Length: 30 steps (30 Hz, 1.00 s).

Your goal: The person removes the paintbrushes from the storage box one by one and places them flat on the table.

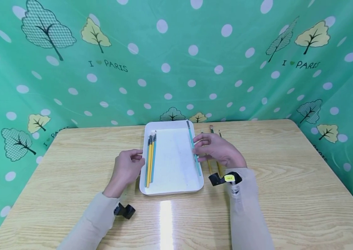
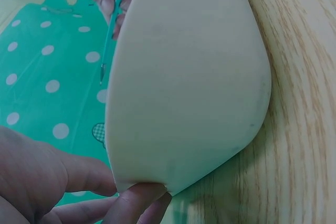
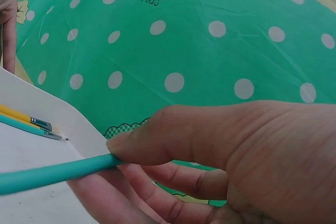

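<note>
A white rectangular tray (image 1: 174,156) lies on the table, with several yellow and teal paintbrushes (image 1: 150,163) side by side along its left wall. My left hand (image 1: 127,169) grips the tray's left wall; in the left wrist view its thumb and fingers (image 2: 139,200) pinch the rim. Over the tray's right side, my right hand (image 1: 215,148) pinches a teal paintbrush (image 1: 191,133), bristles pointing away from me. In the right wrist view the teal handle (image 3: 58,176) shows between thumb and fingers. Whether this brush touches the tray floor, I cannot tell.
Right of the tray, several more paintbrushes (image 1: 219,169) lie on the wooden table (image 1: 288,180), partly hidden under my right hand. A green dotted curtain (image 1: 176,69) hangs behind the table and at both sides.
</note>
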Each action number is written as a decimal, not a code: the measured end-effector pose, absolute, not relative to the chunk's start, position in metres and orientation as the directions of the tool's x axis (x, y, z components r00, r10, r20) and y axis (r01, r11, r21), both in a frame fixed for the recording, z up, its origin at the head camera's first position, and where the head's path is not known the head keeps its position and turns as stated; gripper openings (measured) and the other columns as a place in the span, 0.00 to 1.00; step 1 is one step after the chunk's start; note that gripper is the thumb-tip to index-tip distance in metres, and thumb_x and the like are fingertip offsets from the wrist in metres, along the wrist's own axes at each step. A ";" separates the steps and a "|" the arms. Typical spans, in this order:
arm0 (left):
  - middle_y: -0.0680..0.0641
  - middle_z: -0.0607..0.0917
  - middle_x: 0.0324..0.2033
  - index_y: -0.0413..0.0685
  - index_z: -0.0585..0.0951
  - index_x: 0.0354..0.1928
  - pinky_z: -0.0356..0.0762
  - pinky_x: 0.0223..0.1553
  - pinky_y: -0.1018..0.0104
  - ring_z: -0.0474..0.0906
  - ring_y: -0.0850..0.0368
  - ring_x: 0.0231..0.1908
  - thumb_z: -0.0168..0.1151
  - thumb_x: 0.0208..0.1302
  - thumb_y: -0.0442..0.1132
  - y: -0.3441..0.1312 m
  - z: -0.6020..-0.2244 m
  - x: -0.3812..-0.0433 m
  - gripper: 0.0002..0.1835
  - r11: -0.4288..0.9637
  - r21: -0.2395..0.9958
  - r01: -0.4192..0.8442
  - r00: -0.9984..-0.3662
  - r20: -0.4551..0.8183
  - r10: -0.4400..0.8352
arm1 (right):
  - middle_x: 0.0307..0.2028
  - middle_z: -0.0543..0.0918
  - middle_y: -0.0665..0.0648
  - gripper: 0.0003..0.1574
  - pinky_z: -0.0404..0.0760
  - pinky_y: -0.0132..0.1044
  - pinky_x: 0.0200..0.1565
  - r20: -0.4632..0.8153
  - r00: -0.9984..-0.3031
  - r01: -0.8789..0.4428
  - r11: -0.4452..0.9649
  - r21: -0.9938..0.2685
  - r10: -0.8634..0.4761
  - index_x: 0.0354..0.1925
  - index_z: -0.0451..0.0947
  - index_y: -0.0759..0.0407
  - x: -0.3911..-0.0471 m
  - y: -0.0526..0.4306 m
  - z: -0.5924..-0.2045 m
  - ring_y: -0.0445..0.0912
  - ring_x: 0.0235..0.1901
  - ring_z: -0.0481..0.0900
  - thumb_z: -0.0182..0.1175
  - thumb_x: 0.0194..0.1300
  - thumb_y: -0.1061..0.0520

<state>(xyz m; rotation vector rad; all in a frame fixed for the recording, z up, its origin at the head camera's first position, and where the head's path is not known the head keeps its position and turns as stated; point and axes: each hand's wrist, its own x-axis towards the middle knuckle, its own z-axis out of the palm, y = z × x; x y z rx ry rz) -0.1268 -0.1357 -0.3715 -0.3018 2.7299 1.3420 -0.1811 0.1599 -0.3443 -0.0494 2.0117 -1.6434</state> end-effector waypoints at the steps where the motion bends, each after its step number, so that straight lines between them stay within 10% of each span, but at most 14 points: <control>1: 0.36 0.84 0.49 0.37 0.79 0.64 0.86 0.35 0.67 0.84 0.48 0.44 0.58 0.71 0.35 -0.136 -0.372 -0.127 0.21 0.597 0.774 -0.211 -0.977 -0.160 -0.137 | 0.39 0.79 0.55 0.27 0.90 0.44 0.45 -0.380 -0.856 0.301 0.260 -0.918 -0.351 0.61 0.71 0.63 -0.181 0.160 -0.344 0.48 0.38 0.84 0.65 0.65 0.65; 30: 0.37 0.84 0.49 0.38 0.78 0.64 0.86 0.37 0.68 0.84 0.48 0.46 0.58 0.72 0.35 -0.135 -0.372 -0.127 0.21 0.605 0.765 -0.221 -0.975 -0.170 -0.142 | 0.39 0.78 0.51 0.31 0.90 0.41 0.45 -0.355 -0.872 0.297 0.213 -0.931 -0.337 0.65 0.66 0.64 -0.180 0.194 -0.348 0.47 0.40 0.83 0.63 0.67 0.65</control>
